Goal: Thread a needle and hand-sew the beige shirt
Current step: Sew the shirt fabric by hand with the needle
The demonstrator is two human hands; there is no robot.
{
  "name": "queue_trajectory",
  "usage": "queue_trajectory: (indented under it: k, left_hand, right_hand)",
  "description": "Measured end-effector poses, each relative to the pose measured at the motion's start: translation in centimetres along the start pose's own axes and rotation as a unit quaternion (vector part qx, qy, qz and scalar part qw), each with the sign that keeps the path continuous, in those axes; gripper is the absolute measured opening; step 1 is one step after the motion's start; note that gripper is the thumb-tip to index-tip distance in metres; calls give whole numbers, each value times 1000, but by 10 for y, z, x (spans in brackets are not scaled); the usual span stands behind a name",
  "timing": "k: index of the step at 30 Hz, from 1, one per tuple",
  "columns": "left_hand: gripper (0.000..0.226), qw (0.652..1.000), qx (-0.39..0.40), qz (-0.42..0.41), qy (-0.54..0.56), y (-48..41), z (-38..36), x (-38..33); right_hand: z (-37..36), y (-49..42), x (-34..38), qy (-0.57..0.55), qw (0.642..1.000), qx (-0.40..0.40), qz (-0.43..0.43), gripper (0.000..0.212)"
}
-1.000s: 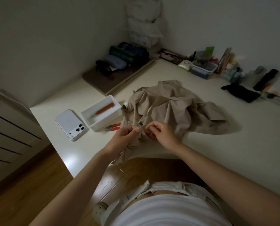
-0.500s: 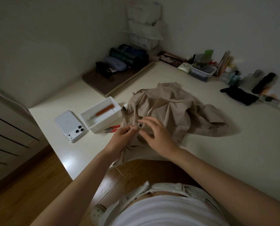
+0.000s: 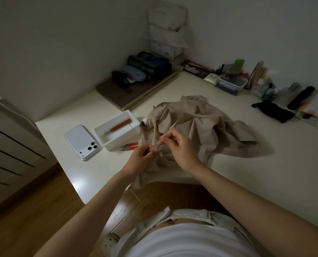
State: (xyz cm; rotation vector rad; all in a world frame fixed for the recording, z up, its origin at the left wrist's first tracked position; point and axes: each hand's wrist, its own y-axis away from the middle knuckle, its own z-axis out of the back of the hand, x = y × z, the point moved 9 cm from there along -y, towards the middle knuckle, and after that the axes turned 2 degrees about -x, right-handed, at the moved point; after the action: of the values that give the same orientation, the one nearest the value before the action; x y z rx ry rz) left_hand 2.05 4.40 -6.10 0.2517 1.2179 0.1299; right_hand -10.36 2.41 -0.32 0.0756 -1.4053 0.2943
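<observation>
Beige shirt (image 3: 200, 127): lying crumpled on the tabletop (image 3: 247, 173), its near edge hanging over the front; both hands are working just above that near part.
Left hand (image 3: 141, 156): staying low where it was a second ago, its fingers pinching a thin glinting needle (image 3: 159, 147).
Right hand (image 3: 180, 145): lifting up and away from the left one; half a second ago it was spreading over the left fingertips, and now its thumb and forefinger are pressing together on what I am taking to be the thread.
Thread itself: too fine to see in this dim light, so I cannot tell whether it is passing through the eye.
Meaning for the task: to my eye the threading is nearing its end and the pull-through is starting; stitching on the shirt is not yet beginning.
Beside them: red snips (image 3: 129, 146) lying between the white tray (image 3: 117, 130) and the shirt, a phone (image 3: 82, 141) sitting further left.
</observation>
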Motion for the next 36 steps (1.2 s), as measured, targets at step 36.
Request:
queue_trajectory:
  k: [36]
  left_hand:
    - [26,986,47,-104,125,-25,20,-121]
  right_hand:
    - [73,-60,-53,-35,974,-26,-220,27]
